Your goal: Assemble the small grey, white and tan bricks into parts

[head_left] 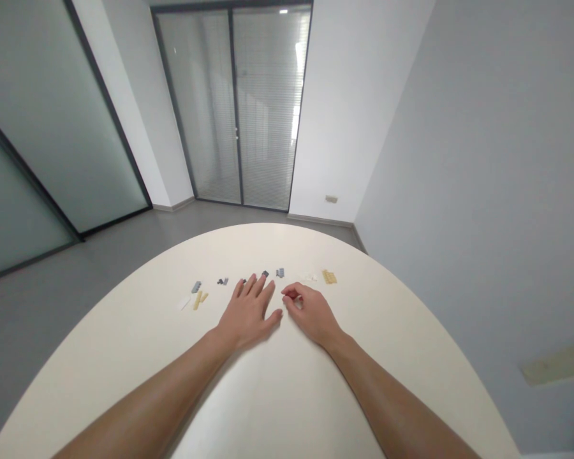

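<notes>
My left hand (249,312) lies palm down on the table with its fingers spread, and nothing shows in its grip. Just beyond its fingertips are small black building pieces (264,274), partly hidden by the fingers. My right hand (310,310) rests beside it with thumb and fingers curled together; whatever is between them is too small to make out. Grey building pieces (280,273) lie a little ahead of both hands. Small white pieces (310,277) and a cluster of tan pieces (330,276) lie beyond my right hand.
Left of my left hand are dark and grey pieces (222,281), a grey brick (196,287), tan strips (198,299) and a white strip (185,303). The round white table (277,401) ends in a curved far edge. Glass doors (239,115) and walls stand behind.
</notes>
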`<move>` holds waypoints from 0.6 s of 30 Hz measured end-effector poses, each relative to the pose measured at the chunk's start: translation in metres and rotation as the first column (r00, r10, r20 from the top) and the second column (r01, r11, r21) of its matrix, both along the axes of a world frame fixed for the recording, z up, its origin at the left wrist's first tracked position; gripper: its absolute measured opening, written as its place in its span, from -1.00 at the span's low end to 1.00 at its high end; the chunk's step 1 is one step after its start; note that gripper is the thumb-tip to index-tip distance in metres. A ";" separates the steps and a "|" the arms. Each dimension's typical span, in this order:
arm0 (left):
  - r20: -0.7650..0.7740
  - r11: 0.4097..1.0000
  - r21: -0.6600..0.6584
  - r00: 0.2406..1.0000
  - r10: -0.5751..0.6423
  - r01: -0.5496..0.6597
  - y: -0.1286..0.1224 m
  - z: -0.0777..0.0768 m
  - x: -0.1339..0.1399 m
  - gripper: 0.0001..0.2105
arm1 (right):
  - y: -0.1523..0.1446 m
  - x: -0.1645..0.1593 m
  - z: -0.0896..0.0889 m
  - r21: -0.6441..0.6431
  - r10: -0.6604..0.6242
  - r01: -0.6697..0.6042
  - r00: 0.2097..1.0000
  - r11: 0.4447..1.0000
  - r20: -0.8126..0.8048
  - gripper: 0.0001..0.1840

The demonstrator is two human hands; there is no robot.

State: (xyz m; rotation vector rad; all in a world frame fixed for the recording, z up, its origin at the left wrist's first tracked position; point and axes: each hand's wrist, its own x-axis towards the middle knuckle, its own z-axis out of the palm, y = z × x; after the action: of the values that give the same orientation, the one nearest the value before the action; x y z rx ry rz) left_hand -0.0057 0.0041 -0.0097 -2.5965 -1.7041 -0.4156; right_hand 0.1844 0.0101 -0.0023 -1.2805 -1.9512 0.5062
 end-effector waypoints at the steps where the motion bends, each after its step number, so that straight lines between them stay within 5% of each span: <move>1: 0.001 1.000 0.021 1.000 0.022 -0.022 -0.001 0.001 0.001 -0.43 | 0.000 0.000 0.000 -0.001 0.002 -0.002 1.000 1.000 0.000 -0.86; 9: 0.067 0.967 0.167 0.981 0.183 -0.192 -0.010 0.003 0.004 -0.54 | -0.001 0.000 0.003 -0.006 0.007 -0.007 1.000 1.000 0.004 -0.87; 18: 0.121 0.977 0.160 0.986 0.119 -0.137 -0.010 0.006 0.004 -0.62 | -0.001 0.000 0.002 0.000 0.017 -0.017 1.000 1.000 0.002 -0.87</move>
State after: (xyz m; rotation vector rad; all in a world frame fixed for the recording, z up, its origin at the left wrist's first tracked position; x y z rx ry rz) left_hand -0.0017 -0.0060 -0.0035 -2.3718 -1.7709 -0.6794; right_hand 0.1847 0.0092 0.0000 -1.2660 -1.9653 0.5139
